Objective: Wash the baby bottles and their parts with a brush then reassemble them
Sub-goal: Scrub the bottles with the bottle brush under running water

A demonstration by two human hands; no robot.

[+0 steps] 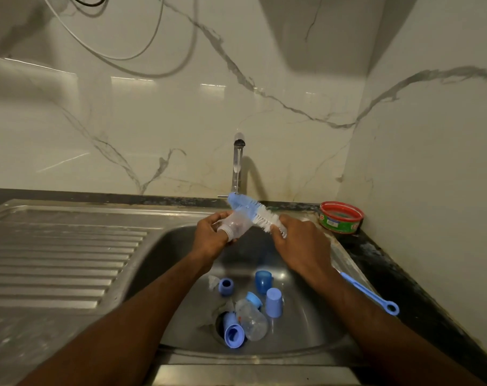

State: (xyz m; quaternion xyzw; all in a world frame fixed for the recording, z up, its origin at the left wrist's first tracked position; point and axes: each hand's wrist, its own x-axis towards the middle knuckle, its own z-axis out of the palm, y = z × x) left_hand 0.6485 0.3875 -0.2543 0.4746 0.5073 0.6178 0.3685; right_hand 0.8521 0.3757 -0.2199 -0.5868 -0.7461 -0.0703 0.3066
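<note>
My left hand grips a clear baby bottle over the sink, its threaded neck pointing down toward me. My right hand holds a blue and white bottle brush by the bristled part, laid across the bottle's outside. The brush's blue handle sticks out behind my right forearm. On the sink floor lie a second clear bottle with a blue collar, several blue caps and collars, and a clear teat.
The steel sink basin has a ribbed draining board on its left. A chrome tap at the back runs a thin stream of water. A red and green tub sits on the dark counter at the right corner.
</note>
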